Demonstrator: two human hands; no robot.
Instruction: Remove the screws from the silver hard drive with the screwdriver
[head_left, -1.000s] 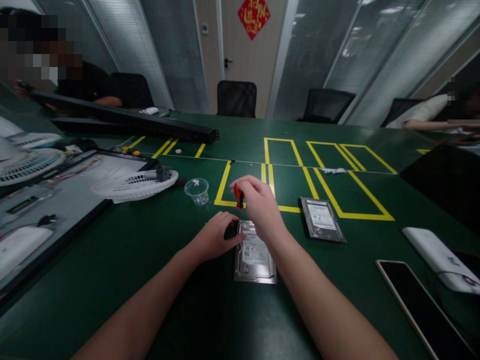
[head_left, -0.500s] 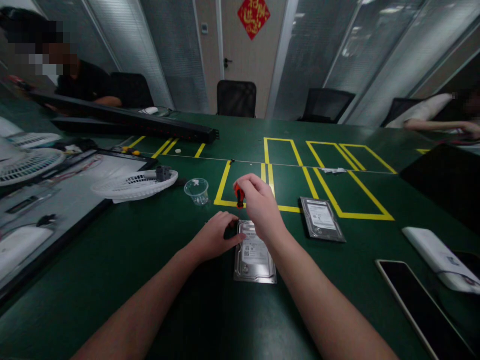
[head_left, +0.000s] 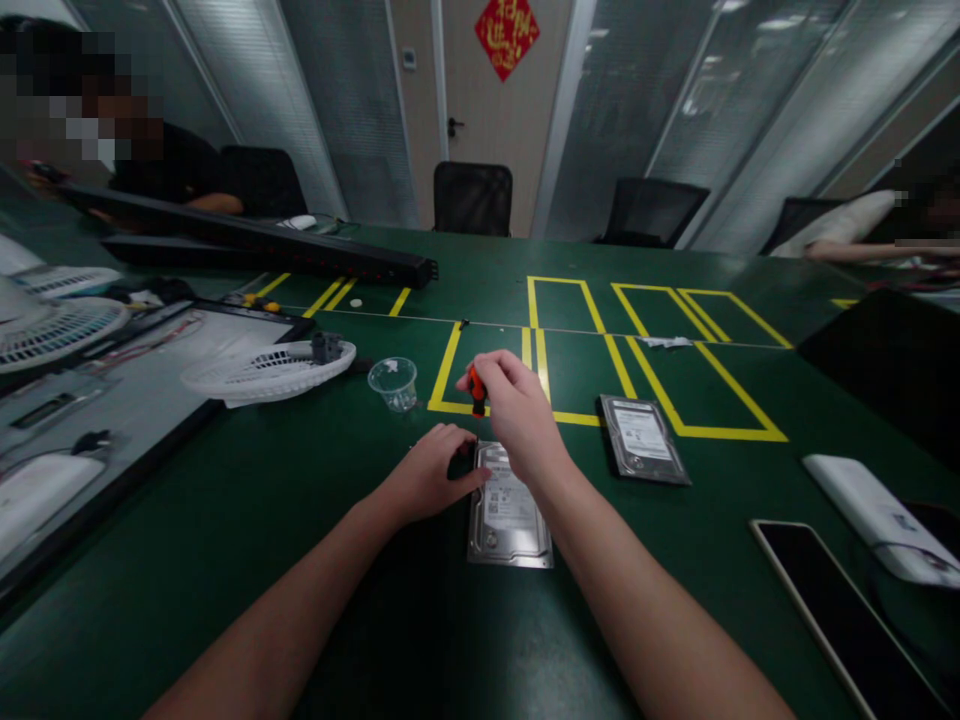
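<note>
A silver hard drive [head_left: 510, 512] lies flat on the green table in front of me. My left hand [head_left: 427, 472] rests against its left far corner, fingers curled and pressed on the edge. My right hand [head_left: 517, 408] is closed round a small screwdriver with a red and black handle [head_left: 477, 391], held upright over the drive's far left corner. A second hard drive [head_left: 643, 438] lies to the right, beside the yellow tape boxes [head_left: 570, 350].
A small clear plastic cup [head_left: 394, 381] stands left of the tape boxes. White fan grilles [head_left: 266, 369] and a framed board [head_left: 112, 400] lie at left. A phone [head_left: 847, 620] and a white device [head_left: 877, 520] lie at right. Other people sit at both far corners.
My right hand has shifted slightly, turning the screwdriver handle between its fingers. The left hand and both drives have stayed put.
</note>
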